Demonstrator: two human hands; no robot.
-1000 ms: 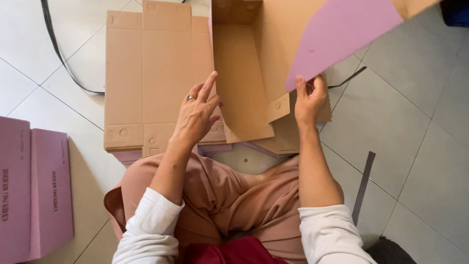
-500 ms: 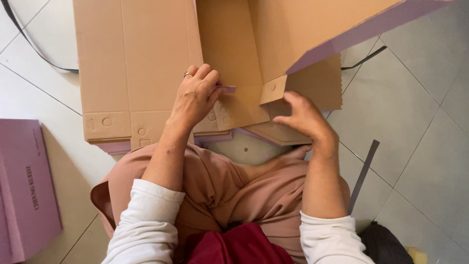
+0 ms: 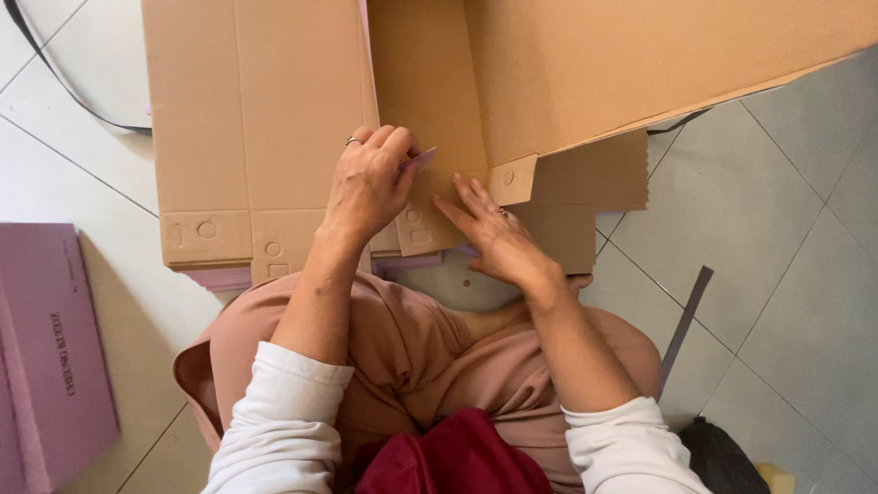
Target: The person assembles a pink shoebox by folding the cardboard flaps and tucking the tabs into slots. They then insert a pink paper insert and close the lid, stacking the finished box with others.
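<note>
Two bare hands work on a flat brown cardboard box blank (image 3: 302,119) that lies on the tiled floor (image 3: 777,274) in front of a seated person in pinkish trousers and white sleeves. The left hand (image 3: 370,183) rests on the cardboard with its fingers curled, and its grip is closed on a small lilac strip (image 3: 419,158), pinched between thumb and forefinger; the strip's tip pokes out to the right, toward a raised panel. A ring sits on one finger of this hand.

The right hand (image 3: 494,236) lies flat, fingers together and stretched out, pressing down on a narrow cardboard flap (image 3: 430,229) near the blank's lower edge; its grip holds nothing. Just above its fingertips, a small rounded tab (image 3: 512,178) with a punched hole hangs from the big raised panel (image 3: 640,64), which tilts up and across the top right of the view.

The blank's near edge carries stamped circles and small squares. Beneath it shows a pale lilac underside, possibly the box's printed outer face, though the view is too narrow to be sure. To the left, a lilac folded box (image 3: 50,348) lies on the floor, well apart. A dark cable (image 3: 64,87) curves at top left, and a grey strip (image 3: 686,320) lies on the tiles to the right.
</note>
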